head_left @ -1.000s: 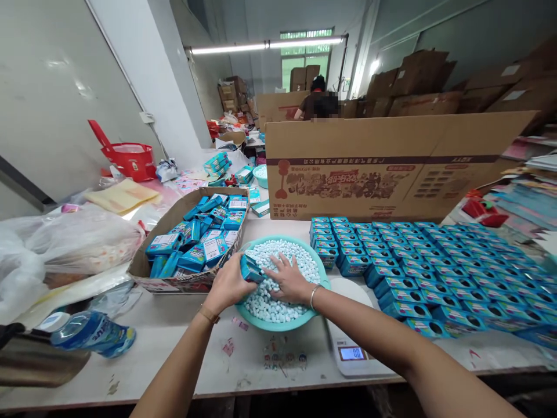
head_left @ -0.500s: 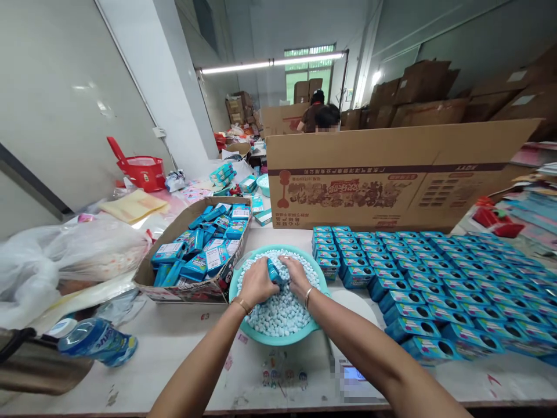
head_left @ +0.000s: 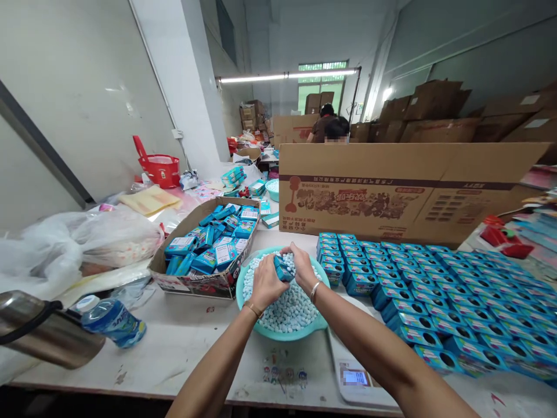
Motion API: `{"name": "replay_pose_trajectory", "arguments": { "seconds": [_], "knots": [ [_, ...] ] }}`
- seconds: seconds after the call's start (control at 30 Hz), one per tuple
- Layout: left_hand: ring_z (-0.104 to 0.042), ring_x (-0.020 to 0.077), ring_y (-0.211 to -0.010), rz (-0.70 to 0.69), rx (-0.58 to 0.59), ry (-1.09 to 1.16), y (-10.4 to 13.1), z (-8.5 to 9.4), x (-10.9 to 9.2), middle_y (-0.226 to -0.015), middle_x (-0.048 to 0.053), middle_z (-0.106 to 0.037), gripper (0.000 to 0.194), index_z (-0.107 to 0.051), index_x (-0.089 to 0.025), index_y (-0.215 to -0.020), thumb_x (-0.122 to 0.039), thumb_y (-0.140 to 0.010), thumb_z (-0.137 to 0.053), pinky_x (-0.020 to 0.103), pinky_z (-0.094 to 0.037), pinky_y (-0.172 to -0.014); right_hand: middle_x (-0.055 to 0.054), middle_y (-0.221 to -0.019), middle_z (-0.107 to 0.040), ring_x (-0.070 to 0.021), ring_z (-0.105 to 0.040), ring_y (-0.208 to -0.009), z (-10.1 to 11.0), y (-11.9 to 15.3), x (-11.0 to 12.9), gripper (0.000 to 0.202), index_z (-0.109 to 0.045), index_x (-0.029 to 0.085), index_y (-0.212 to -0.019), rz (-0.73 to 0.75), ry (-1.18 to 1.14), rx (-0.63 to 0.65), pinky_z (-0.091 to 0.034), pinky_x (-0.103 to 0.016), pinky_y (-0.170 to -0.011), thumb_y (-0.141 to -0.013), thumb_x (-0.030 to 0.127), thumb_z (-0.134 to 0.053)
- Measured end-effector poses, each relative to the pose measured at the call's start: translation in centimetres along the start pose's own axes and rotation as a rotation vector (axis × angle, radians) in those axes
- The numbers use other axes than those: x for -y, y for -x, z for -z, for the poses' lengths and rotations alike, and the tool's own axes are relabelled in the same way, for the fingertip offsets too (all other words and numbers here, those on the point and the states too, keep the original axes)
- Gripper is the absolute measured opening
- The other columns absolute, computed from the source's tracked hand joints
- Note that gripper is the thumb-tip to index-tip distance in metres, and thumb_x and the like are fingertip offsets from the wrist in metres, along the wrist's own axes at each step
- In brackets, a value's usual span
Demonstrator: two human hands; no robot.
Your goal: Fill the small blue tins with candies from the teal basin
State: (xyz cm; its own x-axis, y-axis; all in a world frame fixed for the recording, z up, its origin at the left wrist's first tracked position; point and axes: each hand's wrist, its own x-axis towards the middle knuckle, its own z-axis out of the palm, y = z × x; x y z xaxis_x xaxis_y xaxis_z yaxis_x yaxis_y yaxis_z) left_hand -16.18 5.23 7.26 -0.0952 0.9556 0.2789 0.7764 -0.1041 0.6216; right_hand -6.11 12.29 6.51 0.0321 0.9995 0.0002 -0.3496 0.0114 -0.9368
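A turquoise basin (head_left: 284, 335) full of small pale blue pellets (head_left: 289, 310) stands on the table. Over the pellets, my left hand (head_left: 267, 284) is wrapped round a small blue box (head_left: 284, 268). My right hand (head_left: 302, 264) is cupped at the box's right side, its fingers closed round pellets against the box opening. To the left is a cardboard tray (head_left: 195, 284) heaped with blue boxes (head_left: 213, 244). On the right, rows of upright blue boxes (head_left: 418, 290) with round dark openings cover the table.
A white scale (head_left: 365, 392) with a lit display lies under my right forearm. A blue bottle (head_left: 113, 322) and a steel flask (head_left: 47, 331) lie at the left. Behind stand a large carton (head_left: 369, 203) and a red basket (head_left: 161, 168). Two people are farther back.
The blue box in my left hand has come up out of the pellets and its opening shows pellets. My right hand has risen beside it. The whole view has shifted a little.
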Motion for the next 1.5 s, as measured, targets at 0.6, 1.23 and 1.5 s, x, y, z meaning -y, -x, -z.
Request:
{"name": "replay_pose_trajectory", "arguments": {
  "seconds": [0.6, 1.23, 1.5],
  "knots": [
    [-0.058, 0.0283, -0.114, 0.077, -0.116, 0.273, 0.6, -1.0, 1.0, -0.115, 0.008, -0.059, 0.07, -0.046, -0.021, -0.118, -0.016, -0.056, -0.076, 0.042, -0.044, -0.102, -0.009, -0.071, -0.075, -0.0244, -0.069, -0.076, -0.6, 0.0, 0.8, 0.045, -0.07, 0.019, -0.065, -0.025, -0.039, 0.057, -0.052, -0.038, -0.082, -0.082, 0.057, -0.053],
    [-0.063, 0.0215, -0.091, 0.12, -0.082, 0.447, 0.6, 0.1, 0.4, -0.097, 0.001, -0.063, 0.061, -0.05, -0.02, -0.107, -0.018, -0.054, -0.078, 0.034, -0.051, -0.083, -0.009, -0.07, -0.075, -0.0237, -0.072, -0.076, -1.2, -0.3, 2.7, 0.035, -0.067, 0.019, -0.062, -0.195, -0.119, 0.149, -0.052, -0.042, -0.093, -0.088, 0.04, -0.056],
    [-0.062, 0.0207, -0.089, 0.106, -0.073, 0.543, 0.6, 0.1, 0.8, -0.099, 0.002, -0.062, 0.064, -0.05, -0.02, -0.111, -0.017, -0.054, -0.078, 0.035, -0.048, -0.084, -0.007, -0.101, -0.077, -0.0266, -0.063, -0.114, -0.6, -0.1, 3.4, 0.042, -0.075, 0.022, -0.083, -0.151, 0.093, 0.308, -0.039, -0.042, -0.107, -0.08, 0.063, -0.064]
  ]
}}
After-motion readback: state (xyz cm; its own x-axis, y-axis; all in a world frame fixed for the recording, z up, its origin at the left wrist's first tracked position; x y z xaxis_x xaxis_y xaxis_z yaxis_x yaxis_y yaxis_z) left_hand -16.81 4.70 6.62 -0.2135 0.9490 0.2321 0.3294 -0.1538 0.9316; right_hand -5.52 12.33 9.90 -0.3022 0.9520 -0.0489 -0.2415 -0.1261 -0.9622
